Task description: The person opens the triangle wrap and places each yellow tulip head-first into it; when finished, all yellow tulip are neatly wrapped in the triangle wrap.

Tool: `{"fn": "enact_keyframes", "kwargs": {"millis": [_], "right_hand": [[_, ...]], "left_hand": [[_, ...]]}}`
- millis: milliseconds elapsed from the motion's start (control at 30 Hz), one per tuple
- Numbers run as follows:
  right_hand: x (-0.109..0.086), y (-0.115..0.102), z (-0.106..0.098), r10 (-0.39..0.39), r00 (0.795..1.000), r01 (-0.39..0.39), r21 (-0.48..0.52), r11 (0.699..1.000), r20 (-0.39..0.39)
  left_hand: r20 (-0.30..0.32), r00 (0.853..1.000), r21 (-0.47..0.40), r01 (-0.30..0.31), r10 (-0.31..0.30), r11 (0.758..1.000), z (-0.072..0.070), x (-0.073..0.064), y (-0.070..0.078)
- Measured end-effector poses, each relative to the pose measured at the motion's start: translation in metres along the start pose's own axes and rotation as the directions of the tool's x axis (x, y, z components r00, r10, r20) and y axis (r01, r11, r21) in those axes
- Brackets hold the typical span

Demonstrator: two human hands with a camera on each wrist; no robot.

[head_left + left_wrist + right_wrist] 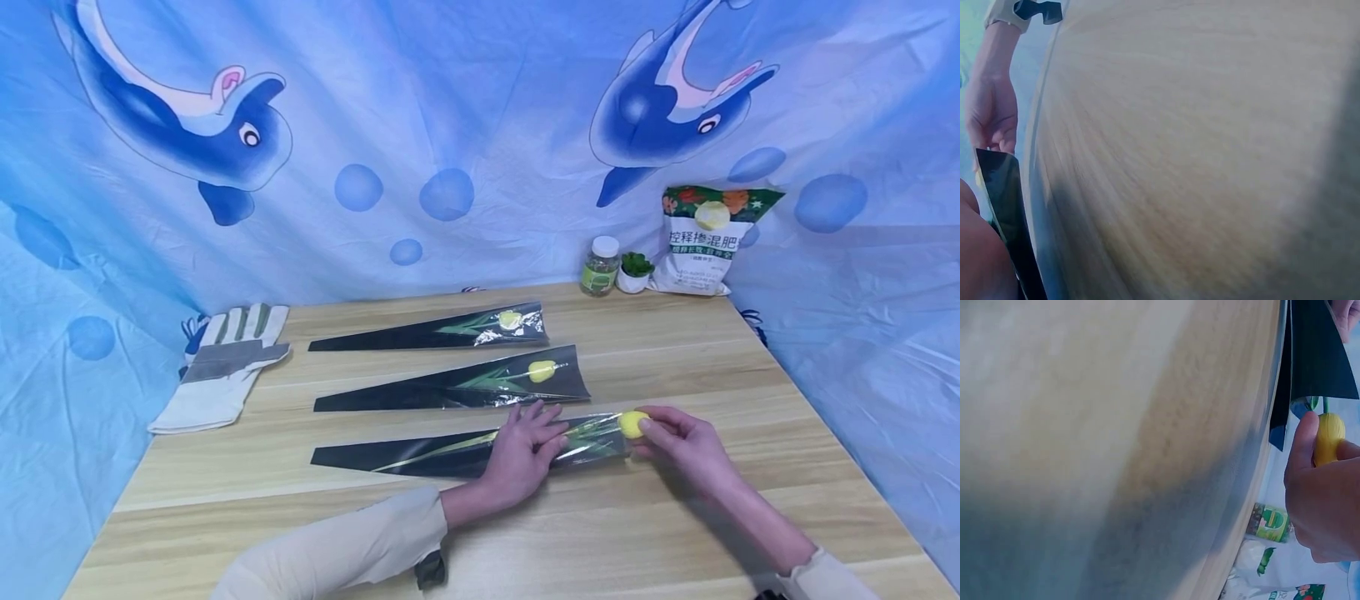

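Note:
In the head view, my right hand [686, 446] pinches a yellow tulip [632, 424] by its bloom, at the wide end of the nearest flower sleeve [450, 454]. The right wrist view shows thumb and fingers around the yellow bloom [1330, 434], its green stem running into the sleeve [1319, 353]. My left hand [519, 457] rests across the middle of this black-backed clear sleeve, fingers spread. Through the film, green leaves and a long pale stem show. Part of the sleeve lies hidden under the left hand.
Two more sleeves, the middle one [420, 396] and the far one [390, 337], each contain a yellow tulip. Work gloves [225, 367] lie at the left. At the back right stand a jar [600, 271], a small potted plant [635, 271] and a fertilizer bag [701, 250].

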State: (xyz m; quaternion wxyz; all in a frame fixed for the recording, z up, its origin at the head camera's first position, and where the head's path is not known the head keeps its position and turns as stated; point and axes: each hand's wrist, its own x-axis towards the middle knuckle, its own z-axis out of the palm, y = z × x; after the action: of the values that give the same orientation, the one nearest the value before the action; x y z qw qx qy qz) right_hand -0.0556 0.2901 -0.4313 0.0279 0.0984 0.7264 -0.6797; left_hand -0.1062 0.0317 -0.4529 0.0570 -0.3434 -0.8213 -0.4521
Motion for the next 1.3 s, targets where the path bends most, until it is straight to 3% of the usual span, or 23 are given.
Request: {"fn": "enact_keyframes", "kwargs": {"millis": [267,433,533,933,1100,1300], "right_hand": [[-0.0009,-0.0002,0.0037,-0.003,0.999,0.002,-0.017,1.0,-0.034],[-0.001,0.0002,0.0079,-0.08,0.995,0.072,-0.126,0.989,-0.057],[-0.001,0.0003,0.0099,-0.108,0.993,0.099,-0.142,0.985,-0.058],[-0.003,-0.0039,0.0099,0.001,1.0,-0.002,-0.136,0.991,-0.008],[-0.0048,-0.008,0.0085,-0.019,1.0,0.021,-0.233,0.972,0.011],[-0.0059,-0.0082,0.0078,-0.037,0.999,0.042,-0.228,0.973,0.026]], "left_hand": [[-0.011,1.0,-0.02,-0.002,0.001,1.0,0.001,-0.0001,0.0],[-0.007,1.0,-0.011,0.011,-0.012,1.0,0.0021,0.0011,0.0014],[-0.007,1.0,0.006,0.016,-0.016,1.0,0.0031,0.0015,0.0018],[-0.034,0.999,0.056,0.014,-0.012,0.998,0.0041,0.0014,0.0018],[-0.045,0.999,0.066,0.005,-0.002,0.998,0.0043,0.0019,0.0004],[-0.053,0.999,0.093,-0.007,0.012,0.996,0.0046,0.0018,0.0]]}}
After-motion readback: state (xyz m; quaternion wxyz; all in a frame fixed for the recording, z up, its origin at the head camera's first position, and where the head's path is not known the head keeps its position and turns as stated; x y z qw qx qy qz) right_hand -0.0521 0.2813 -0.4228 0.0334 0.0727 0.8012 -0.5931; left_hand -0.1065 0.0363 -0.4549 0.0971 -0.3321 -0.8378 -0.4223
